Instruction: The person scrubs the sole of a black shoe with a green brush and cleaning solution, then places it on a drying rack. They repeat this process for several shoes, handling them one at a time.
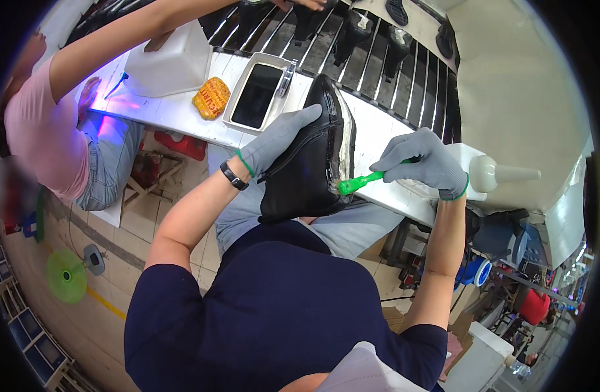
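Observation:
A black ankle boot [297, 173] is tilted on its side above my lap, with its underside turned to the right. Along the underside's edge runs a whitish, wet-looking coating. My left hand [277, 140], in a grey glove with a green cuff, is closed round the boot's upper near the toe end. In the same kind of glove, my right hand [427, 162] grips a green-handled brush [360, 183]. The brush's tip meets the boot's lower edge near the heel; its bristles are mostly hidden.
Across the white bench [391, 134] lie a tray with a dark-screened phone [257, 96] and an orange-yellow wrapped packet [211, 98]. Beyond is a barred rack [372, 81] bearing several black boots. A co-worker in pink [51, 144] reaches over from the left. A white nozzled bottle [486, 174] stands right.

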The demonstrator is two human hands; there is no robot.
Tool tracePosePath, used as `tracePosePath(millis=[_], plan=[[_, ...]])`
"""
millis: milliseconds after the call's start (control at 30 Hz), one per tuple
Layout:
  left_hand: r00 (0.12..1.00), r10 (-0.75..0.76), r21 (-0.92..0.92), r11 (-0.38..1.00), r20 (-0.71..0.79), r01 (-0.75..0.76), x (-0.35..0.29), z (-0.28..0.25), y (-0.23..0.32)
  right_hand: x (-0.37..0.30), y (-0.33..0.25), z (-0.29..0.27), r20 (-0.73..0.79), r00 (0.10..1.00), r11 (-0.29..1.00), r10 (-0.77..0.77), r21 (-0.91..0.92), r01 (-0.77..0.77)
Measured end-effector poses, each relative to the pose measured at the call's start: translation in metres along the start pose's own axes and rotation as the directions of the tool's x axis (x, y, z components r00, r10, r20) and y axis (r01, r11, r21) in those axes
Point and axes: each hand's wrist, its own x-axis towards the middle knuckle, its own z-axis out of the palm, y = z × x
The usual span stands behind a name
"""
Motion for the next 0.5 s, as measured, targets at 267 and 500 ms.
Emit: tracePosePath(millis=[267, 500], plan=[[0.976, -0.168, -0.077, 0.981, 0.14, 0.18, 0.008, 0.005, -0.019, 0.004, -0.003, -0.002, -0.01, 1.0, 0.998, 0.013, 0.062, -0.012], [0.987, -0.122, -0.004, 0.992, 0.106, 0.123, 0.006, 0.008, -0.02, -0.002, 0.018, -0.001, -0.201, 0.96, 0.981, 0.193, 0.074, -0.181]])
